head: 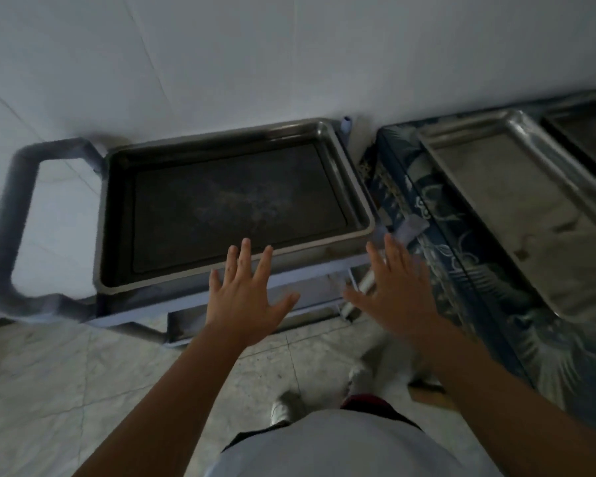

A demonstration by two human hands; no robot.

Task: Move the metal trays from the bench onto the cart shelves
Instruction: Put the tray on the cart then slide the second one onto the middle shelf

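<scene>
A dark metal tray (353,173) lies flat on the top shelf of a grey cart (310,282) by the wall. My left hand (246,297) hovers open, fingers spread, just in front of the tray's near rim. My right hand (398,290) is open too, at the cart's right corner, empty. On the bench (437,256), covered in blue patterned cloth, a shiny metal tray (461,132) lies to the right. A second, darker tray (551,123) sits beyond it at the far right edge, partly cut off.
The cart's tubular handle (4,215) juts out on the left. A lower cart shelf (179,323) shows under the top one. A white wall stands behind; marble-look floor tiles (66,390) lie below. My feet stand close to the cart and bench.
</scene>
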